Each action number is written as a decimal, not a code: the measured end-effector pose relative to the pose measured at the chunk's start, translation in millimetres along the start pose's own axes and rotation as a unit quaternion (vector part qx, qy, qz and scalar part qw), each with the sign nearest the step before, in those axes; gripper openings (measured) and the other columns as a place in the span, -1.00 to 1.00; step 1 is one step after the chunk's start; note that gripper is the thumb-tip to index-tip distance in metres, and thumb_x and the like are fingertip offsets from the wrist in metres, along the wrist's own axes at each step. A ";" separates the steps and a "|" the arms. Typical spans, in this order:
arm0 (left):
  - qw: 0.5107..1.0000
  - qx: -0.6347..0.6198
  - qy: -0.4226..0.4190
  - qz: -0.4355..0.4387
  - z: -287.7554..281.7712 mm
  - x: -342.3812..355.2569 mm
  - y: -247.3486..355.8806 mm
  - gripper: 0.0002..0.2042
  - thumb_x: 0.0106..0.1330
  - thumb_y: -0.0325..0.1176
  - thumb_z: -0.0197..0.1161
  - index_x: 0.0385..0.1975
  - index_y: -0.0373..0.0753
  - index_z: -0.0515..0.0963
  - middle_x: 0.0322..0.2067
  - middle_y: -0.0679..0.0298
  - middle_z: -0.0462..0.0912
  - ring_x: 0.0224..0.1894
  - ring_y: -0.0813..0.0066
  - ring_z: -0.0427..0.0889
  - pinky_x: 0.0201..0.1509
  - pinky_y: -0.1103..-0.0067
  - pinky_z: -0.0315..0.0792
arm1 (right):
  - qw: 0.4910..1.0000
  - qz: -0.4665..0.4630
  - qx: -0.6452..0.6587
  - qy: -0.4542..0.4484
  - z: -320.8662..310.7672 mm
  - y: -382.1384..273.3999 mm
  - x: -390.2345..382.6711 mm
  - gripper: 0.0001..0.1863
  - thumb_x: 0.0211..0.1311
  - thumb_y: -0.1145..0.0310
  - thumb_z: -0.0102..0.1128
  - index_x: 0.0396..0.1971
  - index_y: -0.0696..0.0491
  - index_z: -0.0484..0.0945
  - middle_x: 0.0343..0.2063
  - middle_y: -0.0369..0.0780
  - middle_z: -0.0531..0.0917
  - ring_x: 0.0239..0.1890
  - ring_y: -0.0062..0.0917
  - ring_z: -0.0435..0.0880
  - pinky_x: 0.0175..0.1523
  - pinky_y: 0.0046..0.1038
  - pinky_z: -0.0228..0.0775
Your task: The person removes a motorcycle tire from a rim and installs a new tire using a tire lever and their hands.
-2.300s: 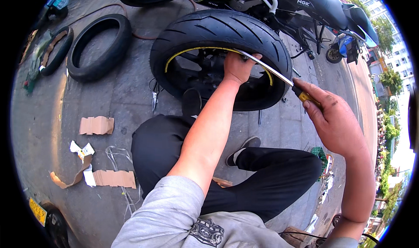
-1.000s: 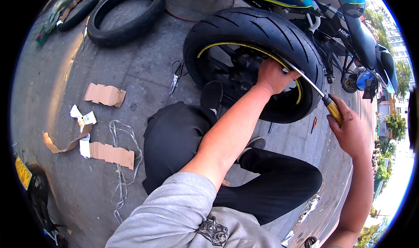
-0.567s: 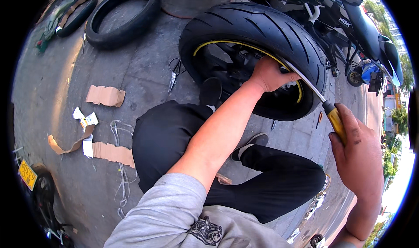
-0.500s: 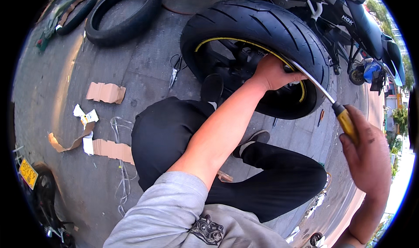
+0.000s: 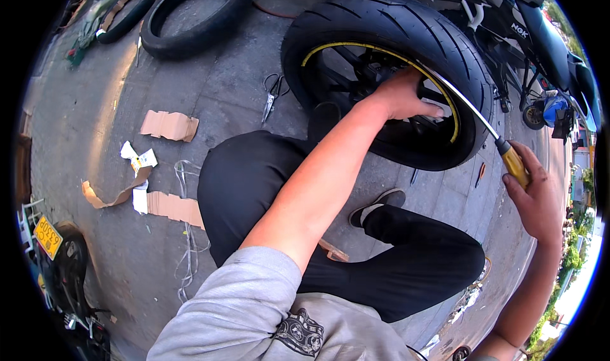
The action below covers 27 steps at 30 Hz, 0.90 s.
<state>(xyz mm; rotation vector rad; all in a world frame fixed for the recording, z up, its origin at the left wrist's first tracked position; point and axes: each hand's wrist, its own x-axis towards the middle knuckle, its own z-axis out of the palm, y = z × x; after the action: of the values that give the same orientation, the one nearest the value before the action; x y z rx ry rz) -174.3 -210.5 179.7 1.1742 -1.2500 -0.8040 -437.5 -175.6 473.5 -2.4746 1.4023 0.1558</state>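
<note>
A motorcycle wheel (image 5: 346,75) with a black rim and a yellow stripe lies before me, its grooved tyre (image 5: 387,18) around it. My left hand (image 5: 403,97) reaches inside the wheel, fingers bent against the rim's edge and partly hidden, thumb stretched out apart. My right hand (image 5: 540,196) is closed round the yellow handle of a tyre lever (image 5: 473,110), thumb and fingers near the handle's end. Its metal shaft slants across the tyre's sidewall, with the tip at the edge between tyre and rim.
Scissors (image 5: 271,97) and orange-handled pliers (image 5: 480,174) lie on the paving. Two loose tyres (image 5: 197,40) rest at the far left. Torn cardboard (image 5: 170,126) and clear plastic strips (image 5: 187,259) are scattered left of my knee. A motorcycle (image 5: 540,43) stands beyond the wheel; another (image 5: 70,266) is at left.
The whole view has shifted a little. My left thumb has come away from the lever's shaft. The lever's handle has moved slightly toward the wheel, and my right hand now sits nearer its end.
</note>
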 end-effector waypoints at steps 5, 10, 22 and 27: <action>0.882 -0.465 -0.049 -0.055 -39.4 -12.2 10.7 -0.10 0.34 0.31 0.56 0.54 -0.16 0.51 0.47 0.19 0.61 0.58 0.25 0.44 0.74 0.30 0.09 | 0.999 -0.002 0.032 0.025 41.9 36.1 -3.1 -0.43 0.39 0.48 0.44 0.39 0.07 0.57 -0.17 0.00 0.74 -0.13 -0.17 0.74 0.19 -0.21 0.58; 0.855 -0.518 0.024 0.018 -6.9 -17.4 12.0 -0.07 0.25 0.47 0.50 0.46 -0.09 0.55 0.41 0.27 0.65 0.54 0.29 0.46 0.70 0.26 0.17 | 0.999 -0.033 0.019 0.026 29.6 25.5 -16.0 -0.45 0.29 0.54 0.44 0.31 0.07 0.65 -0.19 -0.01 0.76 -0.16 -0.12 0.81 0.13 -0.22 0.62; 0.882 -0.447 0.148 0.017 10.3 15.9 3.0 0.18 0.33 0.80 -0.10 0.64 -0.17 0.29 0.48 0.21 0.54 0.46 0.25 0.47 0.62 0.35 0.19 | 0.917 0.098 0.366 0.125 102.6 93.9 -109.4 -0.70 0.30 0.29 0.47 -0.14 0.15 0.61 -0.42 -0.36 0.54 -0.37 -0.69 0.46 -0.24 -0.51 0.32; 0.890 -0.445 0.058 -0.075 6.4 -12.2 19.8 0.34 0.22 0.89 -0.13 0.59 -0.36 0.34 0.40 0.13 0.54 0.38 0.21 0.44 0.55 0.40 0.19 | 0.852 0.111 0.436 0.268 150.1 113.7 -0.3 -0.37 0.27 0.09 0.64 0.13 0.24 0.63 -0.14 -0.17 0.70 -0.09 -0.44 0.65 0.10 -0.35 0.52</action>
<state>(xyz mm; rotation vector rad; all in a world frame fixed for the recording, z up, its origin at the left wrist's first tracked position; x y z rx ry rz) -185.5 -195.3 194.8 0.5422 -0.5515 -1.2243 -527.2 -184.8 308.2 -1.6184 1.4756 -0.9795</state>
